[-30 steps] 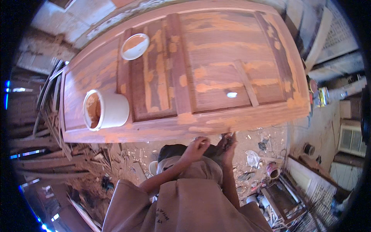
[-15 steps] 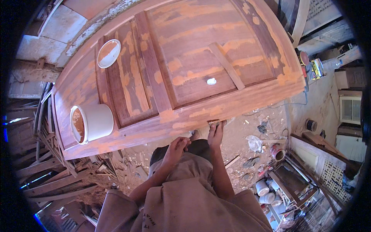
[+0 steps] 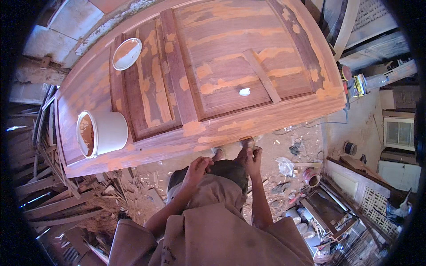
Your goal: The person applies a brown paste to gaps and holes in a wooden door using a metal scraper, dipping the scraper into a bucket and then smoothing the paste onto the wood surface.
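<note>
My left hand hangs in front of my body, short of the near edge of the panelled wooden door. Its fingers are curled together, and whatever may be in them is hidden. To its right is my right hand, fingers pinched near one of my feet; what it holds, if anything, cannot be made out. Orange filler patches streak the door. On it stand a white bucket with orange paste inside, a smeared round lid, a wooden strip and a small white blob.
Loose timber is piled at the left. On the right lie a plastic bag, a reddish pot and a dark wooden frame. Debris and shavings litter the floor. Cans and bottles sit beyond the door's right end.
My right hand has drawn back slightly from the door's edge; the pale-edged piece seen at its fingertips no longer shows clearly. My left hand stays nearly in place. The view has shifted slightly.
</note>
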`<move>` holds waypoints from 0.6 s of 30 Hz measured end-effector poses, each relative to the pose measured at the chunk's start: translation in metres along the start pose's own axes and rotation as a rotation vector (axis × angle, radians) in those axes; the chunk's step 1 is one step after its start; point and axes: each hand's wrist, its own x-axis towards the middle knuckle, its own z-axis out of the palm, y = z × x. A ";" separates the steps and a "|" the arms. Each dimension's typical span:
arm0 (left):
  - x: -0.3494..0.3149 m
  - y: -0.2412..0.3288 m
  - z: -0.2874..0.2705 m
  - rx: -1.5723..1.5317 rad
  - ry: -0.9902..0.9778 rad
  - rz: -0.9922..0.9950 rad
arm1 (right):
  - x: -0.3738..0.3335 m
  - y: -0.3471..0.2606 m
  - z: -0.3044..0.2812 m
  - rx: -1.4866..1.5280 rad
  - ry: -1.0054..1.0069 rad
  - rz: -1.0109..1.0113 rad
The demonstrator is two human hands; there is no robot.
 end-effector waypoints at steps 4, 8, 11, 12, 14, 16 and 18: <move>-0.001 0.003 0.015 -0.097 -0.023 -0.029 | -0.016 -0.066 -0.030 0.669 -0.112 0.517; 0.005 0.011 0.023 -0.130 -0.006 0.004 | -0.022 -0.101 -0.038 0.996 -0.365 0.531; 0.001 0.014 0.019 -0.136 -0.002 0.032 | -0.022 -0.113 -0.032 0.932 -0.386 0.548; -0.002 0.020 0.016 -0.180 0.009 0.043 | -0.020 -0.112 -0.028 0.923 -0.397 0.548; -0.006 0.018 0.008 -0.232 0.026 0.060 | -0.017 -0.109 -0.024 0.581 -0.335 0.404; -0.010 0.011 -0.005 -0.243 0.046 0.082 | -0.016 -0.119 -0.023 0.216 -0.286 0.337; -0.017 0.015 -0.008 -0.213 0.057 0.105 | -0.004 -0.120 -0.049 -0.125 -0.222 0.235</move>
